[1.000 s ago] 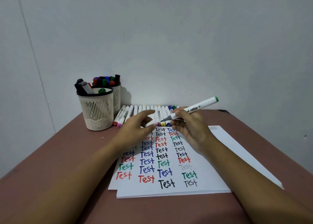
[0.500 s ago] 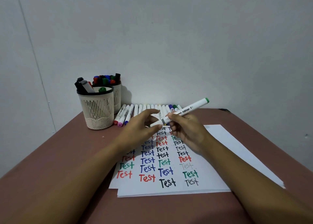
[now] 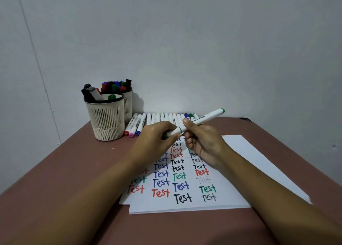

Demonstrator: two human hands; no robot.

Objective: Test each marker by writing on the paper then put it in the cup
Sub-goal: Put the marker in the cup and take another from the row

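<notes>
A white marker with green ends [image 3: 205,117] slants above the paper [image 3: 238,152]. My right hand [image 3: 201,141] grips its barrel near the middle. My left hand [image 3: 157,140] pinches the cap at its lower left end, and the cap sits on the marker. The paper carries several rows of the word "Test" in black, blue, red and green. Two cream mesh cups stand at the back left: the near cup [image 3: 106,120] holds a few markers, the far cup [image 3: 127,104] is packed with them. A row of white markers [image 3: 161,119] lies along the table's back edge.
The brown table [image 3: 61,180] ends at a pale wall close behind the cups and the marker row. The paper stack's right half is blank. Both forearms cross the table's front part.
The left hand brought the cap onto the marker's tip and now pinches it there. The marker's far end dropped a little and both hands drew together.
</notes>
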